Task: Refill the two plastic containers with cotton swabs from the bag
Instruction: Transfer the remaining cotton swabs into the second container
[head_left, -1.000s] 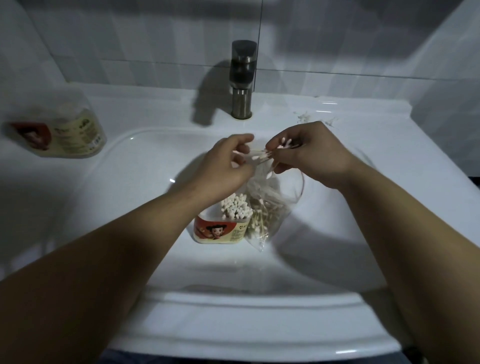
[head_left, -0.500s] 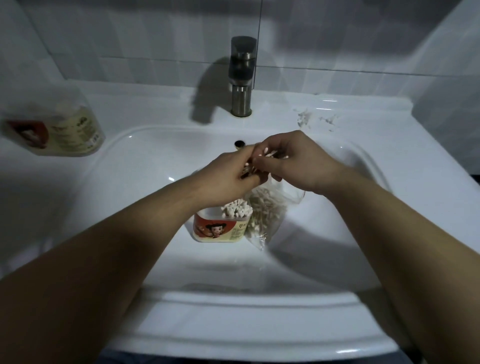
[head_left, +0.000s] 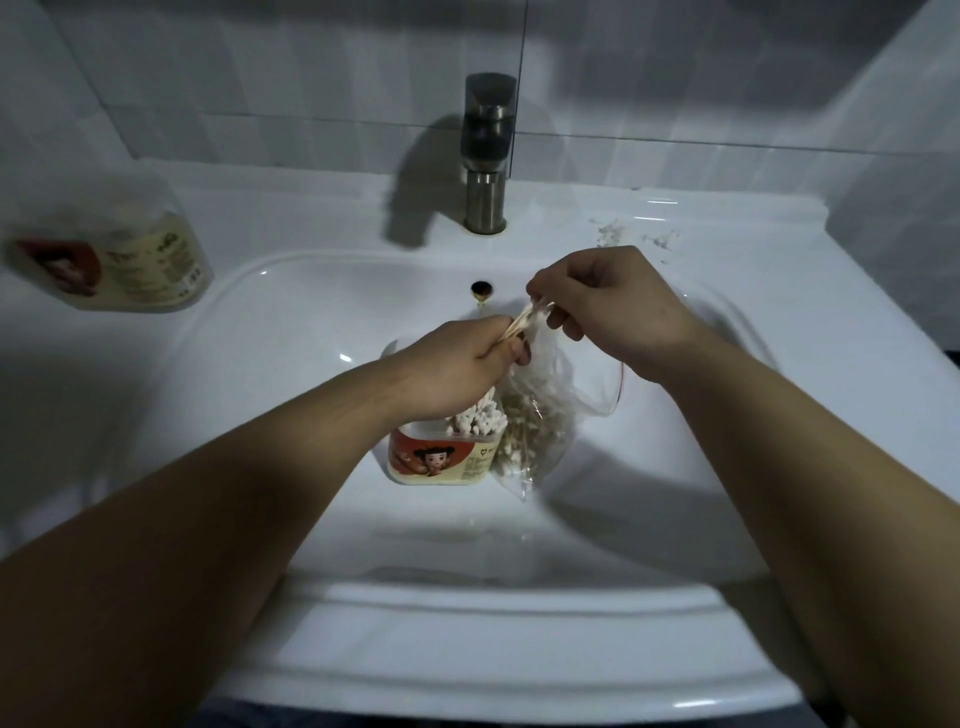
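In the middle of the sink (head_left: 311, 312), a container (head_left: 441, 462) of upright swabs is set against the clear bag (head_left: 540, 410) on its right, above which a swab bundle (head_left: 524, 322) is gripped in the curled left hand (head_left: 457, 364) and pinched by the right hand (head_left: 613, 306), with a second container (head_left: 119, 260) placed at the far left corner.

Single head-worn wide-angle view, set above the near rim of the sink (head_left: 291, 312), facing forward and down toward the faucet (head_left: 485, 156) and tiled wall (head_left: 260, 78); close range, basin filling mid-frame
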